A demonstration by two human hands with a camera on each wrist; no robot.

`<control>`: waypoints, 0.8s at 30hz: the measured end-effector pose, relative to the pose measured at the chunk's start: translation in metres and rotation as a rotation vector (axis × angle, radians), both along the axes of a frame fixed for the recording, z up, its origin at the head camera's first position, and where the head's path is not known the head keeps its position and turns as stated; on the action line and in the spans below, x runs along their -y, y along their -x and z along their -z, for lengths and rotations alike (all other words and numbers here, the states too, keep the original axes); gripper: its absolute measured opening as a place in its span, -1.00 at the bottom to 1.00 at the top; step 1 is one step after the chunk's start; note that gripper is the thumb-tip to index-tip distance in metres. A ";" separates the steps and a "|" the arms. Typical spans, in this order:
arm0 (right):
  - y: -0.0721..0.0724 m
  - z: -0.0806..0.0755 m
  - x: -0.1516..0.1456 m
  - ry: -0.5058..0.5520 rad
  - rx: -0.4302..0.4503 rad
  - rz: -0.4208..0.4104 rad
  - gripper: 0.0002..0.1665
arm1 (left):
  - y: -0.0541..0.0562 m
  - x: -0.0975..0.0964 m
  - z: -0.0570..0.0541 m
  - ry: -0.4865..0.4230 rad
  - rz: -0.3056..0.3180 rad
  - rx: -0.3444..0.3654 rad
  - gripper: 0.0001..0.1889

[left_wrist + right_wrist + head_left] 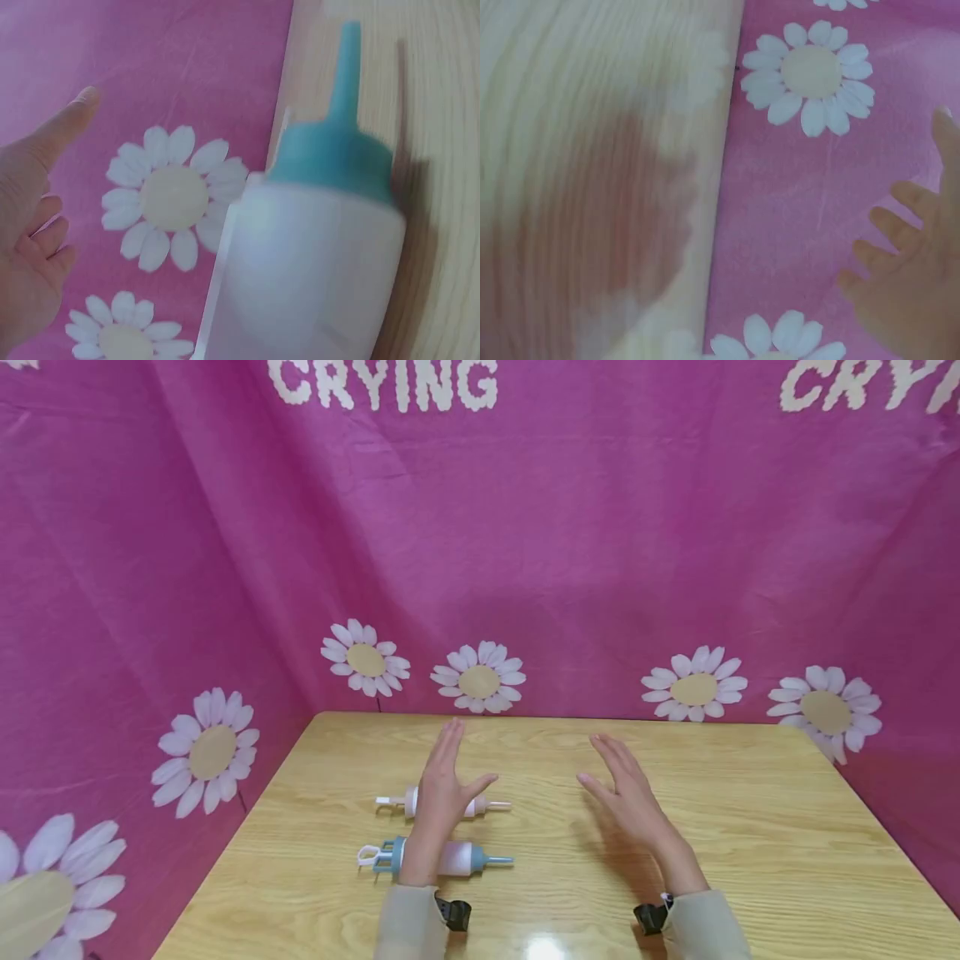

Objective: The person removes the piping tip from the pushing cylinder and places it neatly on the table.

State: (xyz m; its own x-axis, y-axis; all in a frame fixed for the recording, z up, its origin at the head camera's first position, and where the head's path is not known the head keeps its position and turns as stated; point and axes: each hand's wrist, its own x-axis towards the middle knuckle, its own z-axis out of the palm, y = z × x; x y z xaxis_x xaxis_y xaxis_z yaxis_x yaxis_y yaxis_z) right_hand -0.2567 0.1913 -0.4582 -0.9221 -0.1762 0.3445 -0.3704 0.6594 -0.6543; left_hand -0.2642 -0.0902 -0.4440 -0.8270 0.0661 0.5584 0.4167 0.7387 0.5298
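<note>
Magenta cloth (562, 527) printed with daisies (693, 689) backs the wooden tabletop (765, 810). Leftmost, toward eight o'clock, lies the teal bottle (456, 858), its white ring (370, 856) pointing to nine and its nozzle (498, 861) to three. Just beside it, on its twelve o'clock side, the pink bottle (471, 808) lies roughly parallel. Both look like light plastic, probably smooth, slightly squeezable and apt to roll; the broad middle of each seems the safest hold, the thin tip the most fragile. I cannot tell whether either contains anything behind its pale wall. Over both bottles hangs the left hand (442, 787), thumb spread from fingers, gripping nothing. Well apart, toward three o'clock, the right hand (632, 797) hovers likewise, thumb and fingers parted, holding nothing.
</note>
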 end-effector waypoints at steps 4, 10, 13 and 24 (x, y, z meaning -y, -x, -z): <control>0.004 0.004 0.008 0.069 0.006 -0.023 -0.23 | -0.001 0.014 -0.002 -0.051 0.005 0.042 -0.05; 0.008 0.012 0.021 0.112 0.008 -0.047 -0.22 | -0.003 0.039 -0.005 -0.041 0.006 0.132 -0.03; 0.009 0.015 0.028 0.128 0.036 -0.064 -0.20 | -0.003 0.053 -0.006 -0.012 0.012 0.183 0.01; 0.011 0.025 0.059 0.148 0.091 -0.118 -0.22 | -0.005 0.088 0.001 0.060 0.055 0.350 0.02</control>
